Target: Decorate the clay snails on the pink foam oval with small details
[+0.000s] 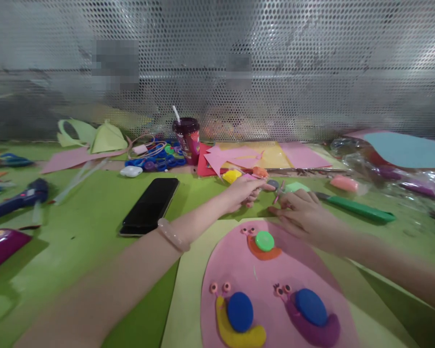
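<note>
My left hand (247, 194) is beyond the pink oval card, index finger stretched toward a small grey lump (273, 184), other fingers curled; what they hold, if anything, is hidden. My right hand (300, 211) faces it, fingers bent and pressed together at a thin pinkish piece (280, 189) I cannot make out. The pink oval card (235, 258) lies on a pale yellow sheet (186, 290). On it are three clay snails with round shells: an orange snail (255, 250) with a green shell, a yellow snail (223, 324) and a purple snail (304, 326) with blue shells.
A black phone (150, 205) and a white earbud case (131, 171) lie left. Behind stand a drink cup with straw (189, 142) and paper scraps (235, 158). A green cutter (358, 209) lies right, near clear plastic wrap (387, 179). A blue glue gun (25, 195) lies far left.
</note>
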Tool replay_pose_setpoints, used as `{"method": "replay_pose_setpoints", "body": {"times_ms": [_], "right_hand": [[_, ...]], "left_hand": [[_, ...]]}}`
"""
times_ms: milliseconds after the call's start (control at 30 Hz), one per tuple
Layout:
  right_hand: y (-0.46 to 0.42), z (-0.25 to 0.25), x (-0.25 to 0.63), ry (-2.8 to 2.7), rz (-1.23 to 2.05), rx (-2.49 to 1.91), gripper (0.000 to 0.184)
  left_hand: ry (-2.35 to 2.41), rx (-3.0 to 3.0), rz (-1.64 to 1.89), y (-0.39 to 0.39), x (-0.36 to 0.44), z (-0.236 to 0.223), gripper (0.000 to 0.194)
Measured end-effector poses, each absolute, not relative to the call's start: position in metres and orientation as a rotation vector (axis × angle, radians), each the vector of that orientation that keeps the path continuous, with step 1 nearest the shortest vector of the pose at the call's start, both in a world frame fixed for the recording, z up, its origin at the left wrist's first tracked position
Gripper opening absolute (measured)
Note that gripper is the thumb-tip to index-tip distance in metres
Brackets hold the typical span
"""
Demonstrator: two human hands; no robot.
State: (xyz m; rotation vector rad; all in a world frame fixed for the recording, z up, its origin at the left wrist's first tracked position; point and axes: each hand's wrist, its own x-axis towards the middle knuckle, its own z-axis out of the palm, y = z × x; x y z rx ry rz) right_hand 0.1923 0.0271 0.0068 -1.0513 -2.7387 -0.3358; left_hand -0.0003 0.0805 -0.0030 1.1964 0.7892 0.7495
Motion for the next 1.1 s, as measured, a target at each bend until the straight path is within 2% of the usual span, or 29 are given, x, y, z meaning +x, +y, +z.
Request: {"method": "replay_pose_setpoints", "body": {"times_ms": [267, 467, 800, 1100], "right_hand": [[0.029, 0.004, 0.18, -2.758, -0.506, -1.11, 0.033], [0.021, 0.006, 0.192, -2.754, -0.483, -1.076, 0.029], [0.026, 0.003, 0.179, -2.731, -0.621, -1.124, 0.036], [0.025, -0.004, 0.188, -2.72, -0.599, -1.082, 0.037]], "left_hand": [[0.808, 1.16, 0.811, 0.082, -0.001, -0.004, 0.023], [0.795, 1.181, 0.77, 0.082, 0.0, -0.003, 0.022], [0.785, 1.154, 0.804, 0.083, -0.002, -0.004, 0.024], [0.791, 1.136, 0.823, 0.082, -0.001, -0.002, 0.021]]}}
